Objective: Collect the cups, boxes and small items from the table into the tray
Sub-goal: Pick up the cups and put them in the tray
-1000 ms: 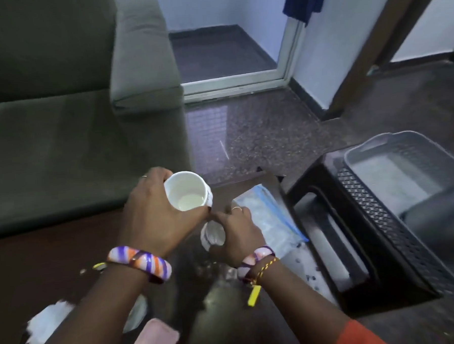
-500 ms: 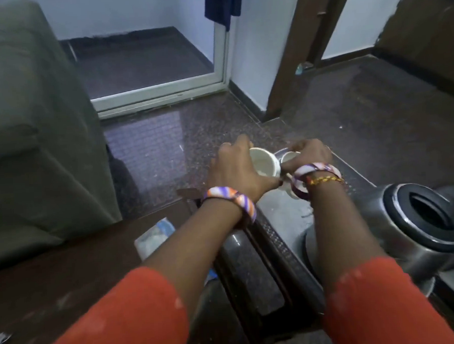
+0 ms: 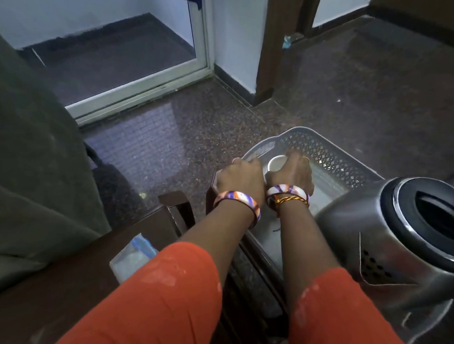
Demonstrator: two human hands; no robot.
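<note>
A grey perforated tray stands on a dark stand to the right of the wooden table. Both my hands are low inside its far left end. My right hand is shut on a small white cup, whose open mouth shows between the hands. My left hand is closed over a second white cup. Only a pale sliver of that cup shows past the fingers. I cannot tell whether either cup touches the tray floor.
A steel electric kettle with a black open top fills the near right, over the tray's near end. A clear zip bag with a blue strip lies on the table's right edge. A green sofa stands at left.
Both hands carried their white cups from the table rightward and then down into the tray. The view swung right, so the kettle and tray now fill the right side.
</note>
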